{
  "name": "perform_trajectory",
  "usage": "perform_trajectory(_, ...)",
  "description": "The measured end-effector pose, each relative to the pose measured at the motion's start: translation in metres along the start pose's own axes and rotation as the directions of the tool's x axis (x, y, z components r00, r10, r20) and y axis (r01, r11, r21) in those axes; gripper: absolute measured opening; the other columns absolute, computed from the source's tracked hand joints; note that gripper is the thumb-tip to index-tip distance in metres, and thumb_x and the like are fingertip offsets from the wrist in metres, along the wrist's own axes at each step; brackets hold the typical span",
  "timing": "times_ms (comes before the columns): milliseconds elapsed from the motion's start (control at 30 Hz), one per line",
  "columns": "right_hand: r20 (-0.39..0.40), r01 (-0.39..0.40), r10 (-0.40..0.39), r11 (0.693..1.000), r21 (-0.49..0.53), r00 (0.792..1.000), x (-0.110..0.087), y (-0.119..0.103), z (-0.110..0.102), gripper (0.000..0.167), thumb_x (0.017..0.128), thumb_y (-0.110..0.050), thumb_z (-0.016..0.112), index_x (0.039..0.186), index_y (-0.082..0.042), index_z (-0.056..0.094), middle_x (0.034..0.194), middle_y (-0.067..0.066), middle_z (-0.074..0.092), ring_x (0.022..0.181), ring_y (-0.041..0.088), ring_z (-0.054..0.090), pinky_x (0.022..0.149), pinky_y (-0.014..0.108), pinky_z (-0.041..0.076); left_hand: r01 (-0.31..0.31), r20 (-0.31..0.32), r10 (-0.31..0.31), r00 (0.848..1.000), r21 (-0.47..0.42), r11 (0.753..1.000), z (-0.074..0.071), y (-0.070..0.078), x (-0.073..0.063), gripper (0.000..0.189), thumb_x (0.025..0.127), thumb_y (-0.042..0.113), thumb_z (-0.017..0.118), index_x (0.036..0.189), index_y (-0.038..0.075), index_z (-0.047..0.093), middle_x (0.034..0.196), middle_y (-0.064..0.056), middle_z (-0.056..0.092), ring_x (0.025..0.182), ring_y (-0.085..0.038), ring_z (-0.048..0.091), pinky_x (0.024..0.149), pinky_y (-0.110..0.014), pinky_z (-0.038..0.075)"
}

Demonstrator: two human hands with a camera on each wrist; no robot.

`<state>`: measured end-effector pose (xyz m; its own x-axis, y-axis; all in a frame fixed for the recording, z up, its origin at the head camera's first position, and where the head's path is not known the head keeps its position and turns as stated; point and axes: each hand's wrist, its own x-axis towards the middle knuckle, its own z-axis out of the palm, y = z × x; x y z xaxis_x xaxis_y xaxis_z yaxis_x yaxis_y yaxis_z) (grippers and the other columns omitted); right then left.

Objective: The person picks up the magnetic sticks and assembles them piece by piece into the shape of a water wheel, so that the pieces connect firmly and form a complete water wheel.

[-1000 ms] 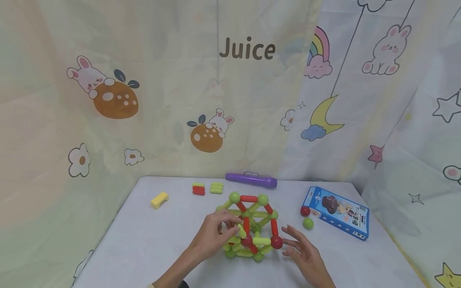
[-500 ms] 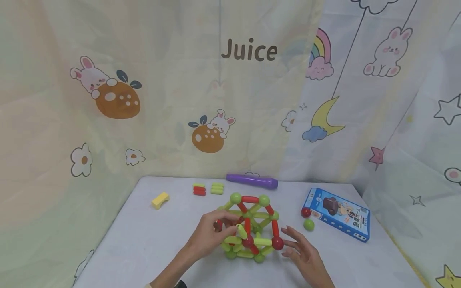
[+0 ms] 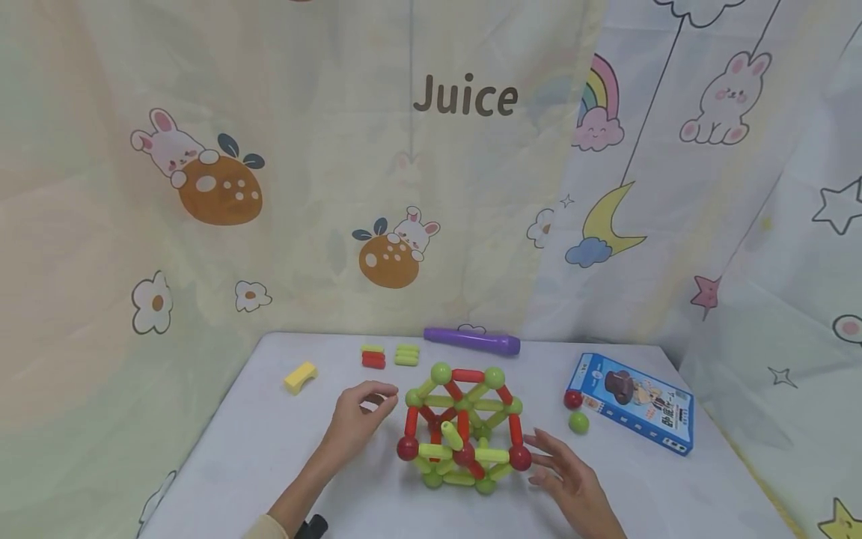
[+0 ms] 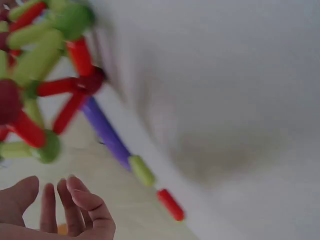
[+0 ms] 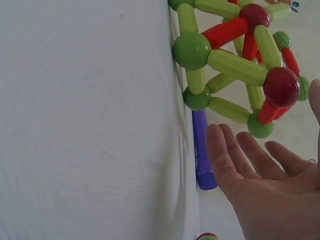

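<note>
Because the white-covered table (image 3: 256, 449) carries its loose items mainly toward the far and side edges, the space around its middle seems to serve as working room. There, well in from the far edge and between the two hands, stands a green-and-red ball-and-rod frame (image 3: 464, 427), resting on its base balls and apparently bearing its own weight. Toward the right edge a blue box (image 3: 633, 404) lies flat and askew, probably set aside.

The left hand (image 3: 357, 421) hangs off the frame's left side, apart from it, fingers loosely bent toward the thumb with a small gap at the tips and nothing held. The right hand (image 3: 569, 483) has its fingers extended and spread, palm turned toward the frame — perhaps as a guard or steadying support — and grips nothing; whether a fingertip touches the corner ball (image 3: 520, 457) I cannot tell.

Along the far edge lies a purple stick (image 3: 471, 341); a yellow block (image 3: 299, 377) sits toward the far left corner. A loose red ball (image 3: 573, 399) and a green ball (image 3: 578, 423) sit by the box's left end. Near the far edge, short rods (image 3: 407, 355) lie in two neat sets, presumably for easy picking. One pale-green rod (image 3: 452, 435) juts from the frame's front, its outer end free.
</note>
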<state>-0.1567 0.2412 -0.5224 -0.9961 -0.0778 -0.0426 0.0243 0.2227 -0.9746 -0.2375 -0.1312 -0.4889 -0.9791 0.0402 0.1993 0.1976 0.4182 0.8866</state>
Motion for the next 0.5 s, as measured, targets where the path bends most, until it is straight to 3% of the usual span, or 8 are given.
perform_trajectory(67, 0.014, -0.004, 0.004, 1.000, 0.007, 1.000, 0.001, 0.001, -0.001, 0.071, 0.107, -0.024, 0.070, 0.165, -0.002, 0.036, 0.162, 0.022, 0.051, 0.133, 0.023, 0.066, 0.096, 0.031, 0.060, 0.076, -0.047, -0.075, 0.996, 0.013, 0.997, -0.002, -0.016, 0.014, 0.021, 0.100, 0.016, 0.079, 0.121, 0.013, 0.079, 0.119, -0.001, 0.077, 0.108, -0.021, 0.069, 0.083, -0.029, 0.060)
perform_trajectory(200, 0.018, -0.029, 0.029, 0.999, 0.023, 0.999, 0.003, 0.003, 0.000, 0.072, 0.106, -0.025, 0.071, 0.165, -0.003, 0.036, 0.162, 0.022, 0.050, 0.132, 0.018, 0.067, 0.097, 0.031, 0.060, 0.204, -0.137, -0.199, 0.970, 0.026, 0.979, -0.008, -0.044, 0.047, 0.032, 0.101, 0.016, 0.076, 0.132, 0.006, 0.074, 0.134, -0.013, 0.072, 0.114, -0.032, 0.069, 0.084, -0.036, 0.063)
perform_trajectory(300, 0.022, -0.050, 0.049, 0.998, 0.035, 0.999, 0.003, 0.006, 0.000, 0.074, 0.105, -0.025, 0.073, 0.165, -0.003, 0.036, 0.163, 0.023, 0.049, 0.131, 0.019, 0.067, 0.097, 0.031, 0.060, 0.239, -0.161, -0.230, 0.960, 0.042, 0.970, -0.014, -0.060, 0.068, 0.040, 0.102, 0.013, 0.074, 0.140, 0.002, 0.068, 0.145, -0.021, 0.065, 0.119, -0.039, 0.069, 0.088, -0.042, 0.064)
perform_trajectory(500, 0.024, -0.036, 0.036, 0.999, 0.032, 0.999, 0.003, 0.010, -0.004, 0.076, 0.105, -0.024, 0.073, 0.165, -0.001, 0.034, 0.163, 0.026, 0.047, 0.129, 0.019, 0.068, 0.097, 0.031, 0.060, 0.240, -0.140, -0.222, 0.965, 0.127, 0.962, -0.014, -0.073, 0.097, 0.044, 0.101, 0.006, 0.071, 0.143, -0.003, 0.065, 0.151, -0.027, 0.059, 0.124, -0.041, 0.066, 0.101, -0.052, 0.058)
